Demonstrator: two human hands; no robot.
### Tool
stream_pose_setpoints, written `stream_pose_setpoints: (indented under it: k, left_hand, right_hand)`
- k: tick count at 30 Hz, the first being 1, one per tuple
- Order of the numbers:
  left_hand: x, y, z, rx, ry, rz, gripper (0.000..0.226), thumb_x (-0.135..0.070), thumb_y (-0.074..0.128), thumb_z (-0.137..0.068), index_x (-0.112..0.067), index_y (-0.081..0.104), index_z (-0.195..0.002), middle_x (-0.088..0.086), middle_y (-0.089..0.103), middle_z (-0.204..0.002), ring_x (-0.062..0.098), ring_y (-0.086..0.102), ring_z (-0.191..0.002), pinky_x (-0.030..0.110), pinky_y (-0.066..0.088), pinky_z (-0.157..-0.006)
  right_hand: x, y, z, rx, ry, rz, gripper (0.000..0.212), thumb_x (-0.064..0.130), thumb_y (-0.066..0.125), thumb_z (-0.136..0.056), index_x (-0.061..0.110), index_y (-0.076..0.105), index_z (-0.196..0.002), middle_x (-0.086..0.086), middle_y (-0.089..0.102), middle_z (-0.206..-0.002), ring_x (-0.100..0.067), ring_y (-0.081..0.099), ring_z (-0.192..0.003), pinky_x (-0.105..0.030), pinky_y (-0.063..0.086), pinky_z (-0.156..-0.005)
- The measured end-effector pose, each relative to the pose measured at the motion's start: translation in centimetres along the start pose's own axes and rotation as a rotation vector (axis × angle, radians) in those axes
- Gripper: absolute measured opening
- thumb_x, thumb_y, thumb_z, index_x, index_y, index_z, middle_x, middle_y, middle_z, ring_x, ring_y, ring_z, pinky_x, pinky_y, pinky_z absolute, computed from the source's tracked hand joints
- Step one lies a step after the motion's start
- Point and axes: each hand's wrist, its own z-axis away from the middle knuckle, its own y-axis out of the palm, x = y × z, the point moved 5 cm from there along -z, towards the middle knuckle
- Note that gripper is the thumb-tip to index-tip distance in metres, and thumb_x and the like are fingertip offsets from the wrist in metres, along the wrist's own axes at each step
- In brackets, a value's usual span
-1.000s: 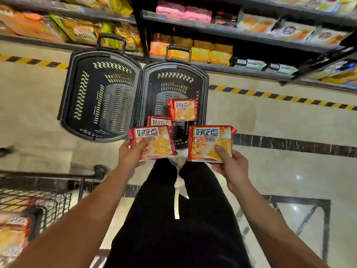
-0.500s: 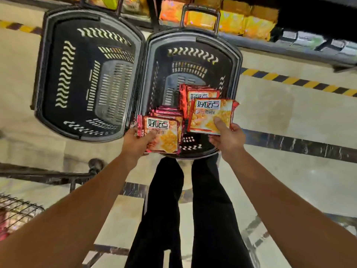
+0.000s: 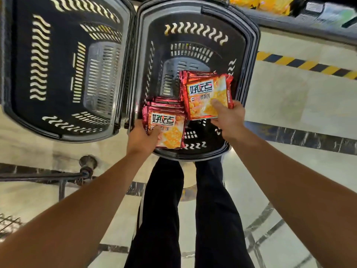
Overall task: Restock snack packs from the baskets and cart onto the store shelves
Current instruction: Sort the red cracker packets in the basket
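Two black plastic baskets stand side by side on the floor. Over the right basket (image 3: pixel 249 60) my left hand (image 3: pixel 142 138) grips a red and orange snack pack (image 3: pixel 170 126) by its near left corner. My right hand (image 3: pixel 228 117) holds a second snack pack (image 3: pixel 204 93), thumb on its front. Under each held pack lies a stack of the same red packs (image 3: pixel 166 102) inside the basket. The left basket (image 3: pixel 63 64) holds nothing that I can see.
The bottom store shelf (image 3: pixel 301 20) with yellow packs runs along the top right. A yellow-black floor stripe (image 3: pixel 305 64) lies before it. A cart's frame and wheel (image 3: pixel 87 165) are at the left. My legs (image 3: pixel 189 219) stand just behind the right basket.
Both hands have moved down and forward with their packs, now low over the stacks in the right basket. The view has closed in on the baskets.
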Motion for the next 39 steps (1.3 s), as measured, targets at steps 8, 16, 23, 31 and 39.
stream_pose_setpoints:
  k: [8,16,23,31,39]
  left_hand:
    - [0.0,0.1,-0.1,0.031,-0.040,-0.088,0.042,-0.038,0.068,-0.096,-0.011,0.059,-0.127,0.007,0.069,-0.121,0.030,0.065,-0.110,0.036,0.048,-0.088]
    - [-0.1,0.0,0.1,0.006,-0.059,-0.030,0.048,-0.033,0.068,-0.096,-0.011,0.049,-0.134,0.007,0.066,-0.126,0.032,0.062,-0.116,0.034,0.043,-0.085]
    - [0.1,-0.3,-0.1,-0.013,-0.028,-0.041,0.051,-0.037,0.070,-0.092,-0.014,0.048,-0.132,0.007,0.065,-0.125,0.031,0.059,-0.121,0.052,0.053,-0.097]
    - [-1.4,-1.8,1.5,-0.117,0.076,-0.291,0.056,-0.032,0.069,-0.090,-0.012,0.042,-0.135,0.017,0.046,-0.136,0.041,0.052,-0.120,0.054,0.047,-0.097]
    - [-5.5,-4.7,7.8,-0.180,0.230,-0.528,0.055,-0.042,0.061,-0.091,-0.017,0.049,-0.138,0.016,0.044,-0.144,0.041,0.044,-0.130,0.055,0.036,-0.104]
  right_hand:
    - [-0.5,0.3,-1.3,-0.160,0.109,-0.109,0.038,0.017,0.077,-0.091,0.013,0.045,-0.111,0.000,0.058,-0.100,-0.016,0.063,-0.086,-0.035,0.061,-0.077]
    - [-0.3,0.9,-0.5,-0.085,-0.052,0.247,0.059,0.014,0.070,-0.092,0.024,0.043,-0.144,0.000,0.066,-0.109,-0.024,0.070,-0.096,-0.036,0.060,-0.075]
    - [0.6,-0.2,0.0,-0.105,-0.131,0.626,0.049,0.015,0.056,-0.096,0.026,0.048,-0.143,-0.012,0.034,-0.131,-0.030,0.061,-0.084,-0.045,0.061,-0.084]
    - [1.3,-1.7,2.7,-0.054,-0.467,0.935,0.045,0.025,0.054,-0.096,0.014,0.053,-0.140,-0.018,0.047,-0.137,-0.042,0.055,-0.115,-0.050,0.054,-0.094]
    - [4.4,-1.6,10.5,0.122,-0.803,1.180,0.056,0.037,0.050,-0.097,0.004,0.056,-0.142,-0.023,0.053,-0.146,-0.049,0.046,-0.135,-0.060,0.042,-0.112]
